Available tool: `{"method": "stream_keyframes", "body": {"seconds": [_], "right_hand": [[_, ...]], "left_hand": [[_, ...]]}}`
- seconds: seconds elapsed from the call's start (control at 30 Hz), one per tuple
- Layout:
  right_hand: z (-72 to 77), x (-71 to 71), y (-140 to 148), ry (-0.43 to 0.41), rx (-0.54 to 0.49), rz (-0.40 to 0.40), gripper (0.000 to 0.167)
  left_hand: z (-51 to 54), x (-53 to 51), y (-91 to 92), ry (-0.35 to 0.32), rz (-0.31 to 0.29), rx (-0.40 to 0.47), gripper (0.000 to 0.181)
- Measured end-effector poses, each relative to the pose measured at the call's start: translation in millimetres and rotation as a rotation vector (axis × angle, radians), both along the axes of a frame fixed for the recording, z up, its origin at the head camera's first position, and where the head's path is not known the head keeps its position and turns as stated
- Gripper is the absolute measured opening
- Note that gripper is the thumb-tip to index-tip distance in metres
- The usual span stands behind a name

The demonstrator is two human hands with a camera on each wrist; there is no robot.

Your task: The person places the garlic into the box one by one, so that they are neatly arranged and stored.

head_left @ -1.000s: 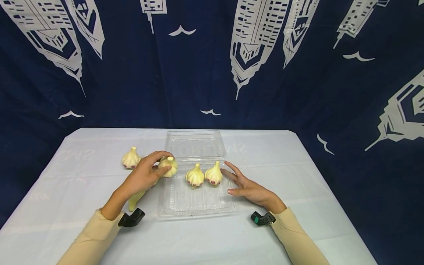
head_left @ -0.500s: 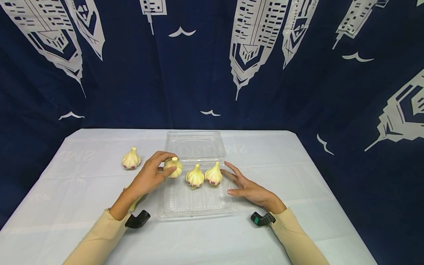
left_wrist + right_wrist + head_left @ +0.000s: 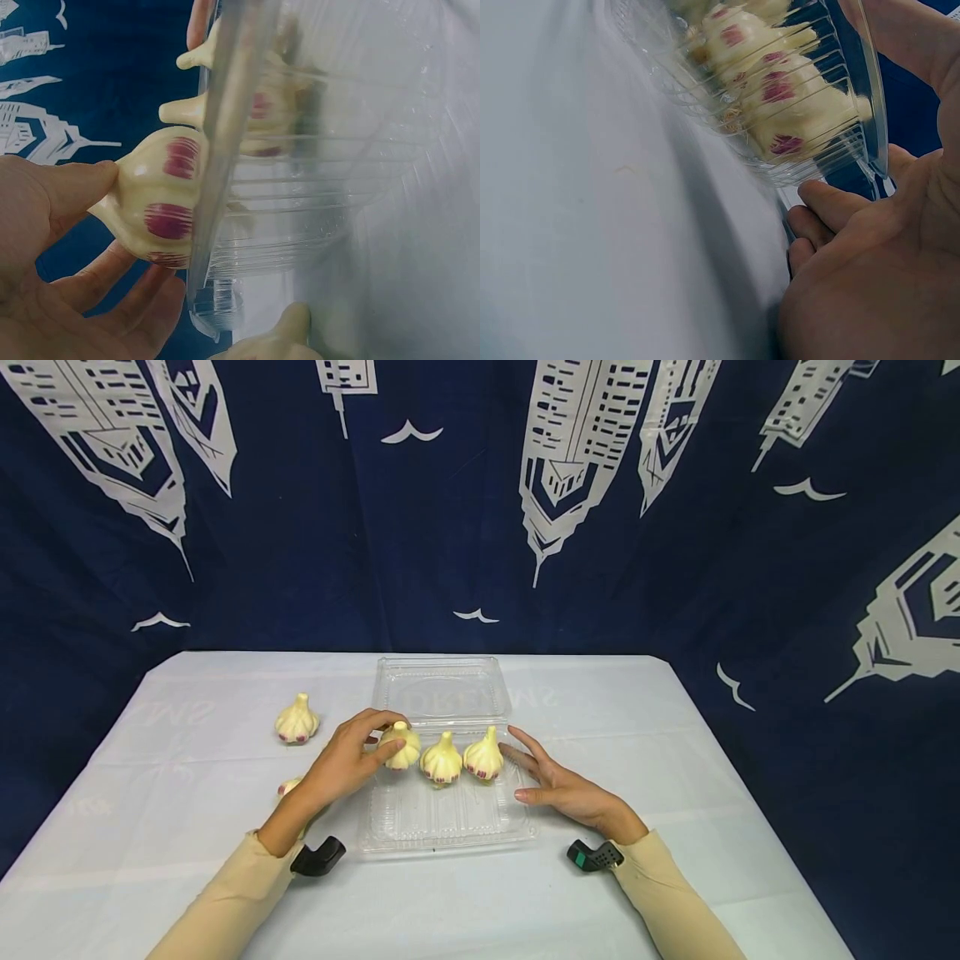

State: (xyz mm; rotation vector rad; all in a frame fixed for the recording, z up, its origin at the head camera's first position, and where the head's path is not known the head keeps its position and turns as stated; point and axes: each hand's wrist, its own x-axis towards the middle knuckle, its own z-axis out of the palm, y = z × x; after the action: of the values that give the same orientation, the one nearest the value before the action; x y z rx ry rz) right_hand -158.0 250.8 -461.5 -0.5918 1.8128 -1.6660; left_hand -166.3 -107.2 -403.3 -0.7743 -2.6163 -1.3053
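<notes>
My left hand point(image 3: 348, 764) grips a garlic bulb point(image 3: 402, 747) between thumb and fingers, over the left side of a clear plastic clamshell container point(image 3: 450, 827). In the left wrist view, this purple-marked bulb point(image 3: 157, 199) is level with the container's rim. Two garlic bulbs stand side by side inside, a middle bulb point(image 3: 442, 762) and a right bulb point(image 3: 483, 756), both stem up. At the container's right wall, my right hand point(image 3: 562, 789) lies with fingers spread and relaxed. The right wrist view has its fingertips point(image 3: 829, 201) against or just beside the wall.
Left of the container, one garlic bulb point(image 3: 297, 720) stands on the white-covered table point(image 3: 480, 910). Another bulb point(image 3: 288, 787) is mostly hidden behind my left wrist. The container's lid point(image 3: 442, 687) lies folded back behind the base. A dark blue patterned cloth point(image 3: 450, 527) hangs beyond the table.
My left hand has carried its garlic bulb rightward and slightly down, from the container's left edge to beside the middle bulb. The right hand and the container have stayed in place.
</notes>
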Motion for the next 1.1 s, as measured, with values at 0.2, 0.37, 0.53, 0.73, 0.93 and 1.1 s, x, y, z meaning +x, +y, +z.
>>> {"method": "stream_keyframes", "body": {"seconds": [0.2, 0.37, 0.53, 0.73, 0.93, 1.1], "right_hand": [[-0.5, 0.1, 0, 0.003, -0.008, 0.002, 0.095], [-0.7, 0.3, 0, 0.006, -0.008, 0.006, 0.095], [-0.2, 0.8, 0, 0.005, -0.006, 0.003, 0.095], [0.1, 0.6, 0, 0.003, -0.003, -0.001, 0.096], [0.2, 0.7, 0, 0.006, -0.004, 0.001, 0.095], [0.4, 1.2, 0, 0.001, -0.001, -0.002, 0.096]], "left_hand": [[-2.3, -1.4, 0.7, 0.010, 0.013, -0.033, 0.027], [-7.1, -1.2, 0.2, 0.041, 0.015, -0.059, 0.026], [-10.0, -0.9, 0.2, 0.056, 0.013, -0.070, 0.027], [-11.8, -0.4, 1.1, 0.058, 0.033, -0.109, 0.027], [-13.4, -0.1, 2.4, 0.061, 0.050, -0.136, 0.027], [-13.7, -0.1, 3.4, 0.095, 0.068, -0.154, 0.026]]}}
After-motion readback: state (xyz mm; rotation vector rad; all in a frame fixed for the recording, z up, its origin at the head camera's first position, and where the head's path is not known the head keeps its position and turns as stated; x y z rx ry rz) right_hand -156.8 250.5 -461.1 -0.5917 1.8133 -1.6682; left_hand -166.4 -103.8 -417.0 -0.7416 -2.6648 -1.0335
